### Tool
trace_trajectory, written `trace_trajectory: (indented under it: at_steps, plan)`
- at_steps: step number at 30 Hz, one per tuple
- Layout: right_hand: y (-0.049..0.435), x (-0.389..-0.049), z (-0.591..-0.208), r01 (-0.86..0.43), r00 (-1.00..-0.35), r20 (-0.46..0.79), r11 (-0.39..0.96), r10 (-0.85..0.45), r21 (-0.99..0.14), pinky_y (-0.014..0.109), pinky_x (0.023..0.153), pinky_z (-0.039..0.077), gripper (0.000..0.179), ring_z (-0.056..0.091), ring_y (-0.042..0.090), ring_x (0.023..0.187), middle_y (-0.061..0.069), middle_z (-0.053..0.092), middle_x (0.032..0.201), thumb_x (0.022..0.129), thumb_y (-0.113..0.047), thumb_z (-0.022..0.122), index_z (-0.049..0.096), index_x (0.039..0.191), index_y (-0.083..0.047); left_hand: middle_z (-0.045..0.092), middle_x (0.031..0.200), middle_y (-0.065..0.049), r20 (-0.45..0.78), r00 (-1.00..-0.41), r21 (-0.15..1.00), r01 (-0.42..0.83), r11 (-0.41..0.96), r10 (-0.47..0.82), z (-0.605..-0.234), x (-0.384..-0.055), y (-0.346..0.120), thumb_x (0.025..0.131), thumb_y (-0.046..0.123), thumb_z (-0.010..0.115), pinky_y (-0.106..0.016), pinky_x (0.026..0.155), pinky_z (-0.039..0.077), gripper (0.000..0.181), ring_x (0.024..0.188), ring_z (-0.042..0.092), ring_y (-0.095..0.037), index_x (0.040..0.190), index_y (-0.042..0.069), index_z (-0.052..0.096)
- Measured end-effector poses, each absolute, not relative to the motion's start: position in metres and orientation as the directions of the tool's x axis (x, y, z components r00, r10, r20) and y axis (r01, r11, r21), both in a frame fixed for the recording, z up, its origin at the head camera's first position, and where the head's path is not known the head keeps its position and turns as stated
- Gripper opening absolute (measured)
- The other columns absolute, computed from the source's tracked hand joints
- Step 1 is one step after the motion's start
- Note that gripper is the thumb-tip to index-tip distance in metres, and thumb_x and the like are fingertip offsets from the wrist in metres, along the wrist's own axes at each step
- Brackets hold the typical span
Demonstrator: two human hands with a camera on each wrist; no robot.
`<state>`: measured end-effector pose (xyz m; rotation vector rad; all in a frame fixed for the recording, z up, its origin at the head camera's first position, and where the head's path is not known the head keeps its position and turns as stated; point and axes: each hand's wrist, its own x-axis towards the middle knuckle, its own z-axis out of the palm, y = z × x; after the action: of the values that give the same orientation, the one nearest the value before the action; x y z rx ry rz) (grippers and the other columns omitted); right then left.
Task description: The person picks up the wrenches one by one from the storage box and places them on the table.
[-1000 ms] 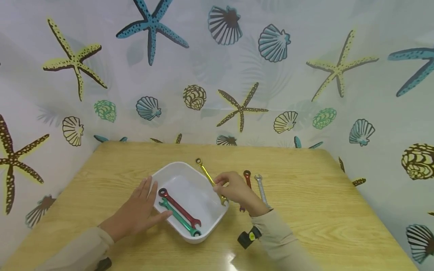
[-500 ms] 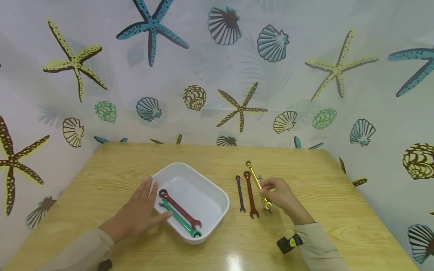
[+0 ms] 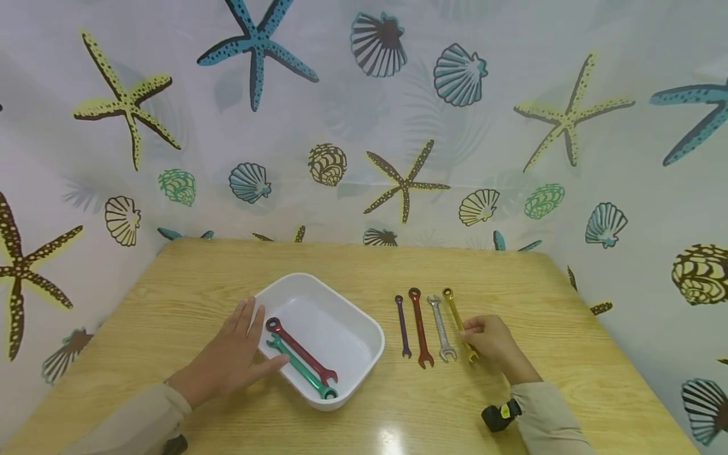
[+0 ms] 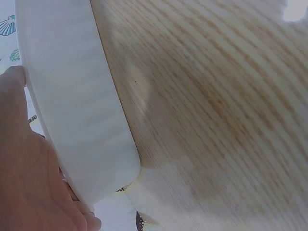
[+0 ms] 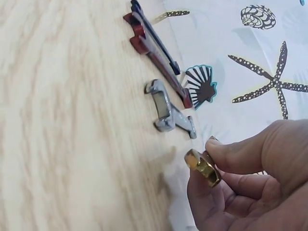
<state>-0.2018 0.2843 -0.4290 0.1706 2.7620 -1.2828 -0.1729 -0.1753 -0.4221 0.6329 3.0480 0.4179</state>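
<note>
My right hand (image 3: pixel 490 341) pinches a gold wrench (image 3: pixel 457 316) between thumb and fingers, close over the table at the right end of a row of wrenches. In the right wrist view the gold wrench's open end (image 5: pixel 203 167) points toward the camera. Beside it lies a silver wrench (image 3: pixel 441 328), then a red wrench (image 3: pixel 421 328) and a small purple wrench (image 3: pixel 403 325). My left hand (image 3: pixel 230 354) rests with straight fingers on the left rim of a white tub (image 3: pixel 341 303). Inside the tub are a dark red wrench (image 3: pixel 301 349) and a green wrench (image 3: pixel 304 366).
The wooden table (image 3: pixel 512 284) runs back to a curtain (image 3: pixel 318 82) printed with starfish and shells, which also covers both sides. A black wrist camera (image 3: pixel 497 417) is strapped below my right hand.
My right hand has carried the gold wrench from over the tub's right rim rightward, past the silver wrench, and lowered it toward the table. The left hand and tub have stayed put.
</note>
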Motion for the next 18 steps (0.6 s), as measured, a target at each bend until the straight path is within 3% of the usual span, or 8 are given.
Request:
trace_trajectory:
  at_steps: [11,18]
  plan:
    - [0.288,-0.212,-0.447,0.191,-0.981,-0.138,0.615,0.133,-0.765,0.026,0.056,0.047,0.021,0.056,0.014,0.065,0.012,0.062,0.077,0.086,-0.001,0.065,0.061,0.099,0.015,0.01,0.155,-0.031,0.063,-0.918,0.252,0.393,0.884,0.39,-0.426,-0.173,-0.176,0.087,0.074,0.04,-0.06,0.112,0.017,0.105,0.142,0.008,-0.048,0.147,-0.01,0.023]
    - [0.284,-0.212,-0.439,0.13,-0.991,-0.1,0.74,0.085,-0.66,0.029,0.057,0.046,0.022,0.057,0.017,0.067,0.012,0.064,0.08,0.084,-0.008,0.068,0.062,0.096,0.01,0.009,0.155,-0.03,0.054,-0.92,0.246,0.388,0.888,0.387,-0.428,-0.175,-0.177,0.085,0.077,0.037,-0.06,0.113,0.016,0.107,0.143,0.007,-0.047,0.148,-0.009,0.022]
